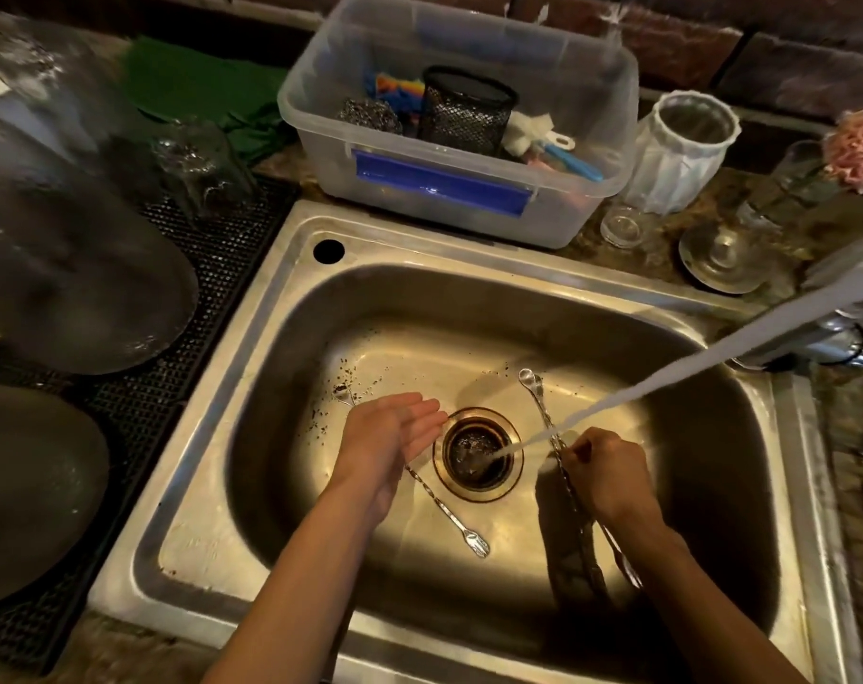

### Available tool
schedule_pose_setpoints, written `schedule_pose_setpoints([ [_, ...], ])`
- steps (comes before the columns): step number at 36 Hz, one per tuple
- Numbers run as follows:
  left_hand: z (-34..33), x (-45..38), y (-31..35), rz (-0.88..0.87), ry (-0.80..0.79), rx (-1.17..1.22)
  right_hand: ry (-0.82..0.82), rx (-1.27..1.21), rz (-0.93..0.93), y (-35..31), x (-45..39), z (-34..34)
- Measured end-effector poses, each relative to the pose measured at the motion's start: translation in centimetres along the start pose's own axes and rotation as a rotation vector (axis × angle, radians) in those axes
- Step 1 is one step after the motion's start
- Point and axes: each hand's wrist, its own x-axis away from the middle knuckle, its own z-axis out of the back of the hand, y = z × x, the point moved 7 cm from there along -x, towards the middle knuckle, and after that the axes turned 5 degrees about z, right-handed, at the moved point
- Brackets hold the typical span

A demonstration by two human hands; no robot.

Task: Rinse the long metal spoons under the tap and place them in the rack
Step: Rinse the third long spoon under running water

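Water pours from the tap (824, 308) at the right in a slanted stream (617, 402) down to the drain (478, 454) of the steel sink (281, 308). My right hand (605, 473) is shut on a long metal spoon (538, 397), its bowl pointing away from me and its shaft crossing the stream. My left hand (395, 436) hovers open over a second long spoon (449, 515) that lies on the sink floor left of the drain, fork-shaped end toward me. Whether the right hand holds more than one spoon I cannot tell.
Dark crumbs speckle the sink floor at the left. A black drying mat (212, 269) with dark plates (74, 269) and an upturned glass lies to the left. Behind the sink stands a clear plastic tub (469, 199) with scrubbers and a mesh cup. Glasses and a metal lid sit at the right.
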Motion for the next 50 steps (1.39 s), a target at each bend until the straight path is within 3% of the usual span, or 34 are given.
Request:
schedule_pose_setpoints([
  [6,2.0,0.1,0.1,-0.029,0.069,0.111,0.070,0.237,0.108,-3.7,0.9,-0.6],
  [13,3.5,0.5,0.4,-0.017,0.162,0.279,-0.239,-0.004,0.253,-11.4,2.8,-8.1],
  [24,2.6,1.1,0.6,-0.005,0.113,0.303,-0.248,0.104,0.295,-13.7,4.2,-10.5],
  [33,2.9,0.9,0.0,-0.001,0.150,0.265,-0.211,-0.216,0.147,-10.9,3.4,-9.6],
  [42,3.5,0.3,-0.9,0.028,0.157,0.229,-0.206,-0.862,-0.127,-9.6,4.3,-6.6],
  [50,-1.1,1.1,-2.6,-0.024,-0.053,-0.107,-0.130,-0.884,-0.086,-7.3,4.5,-4.1],
])
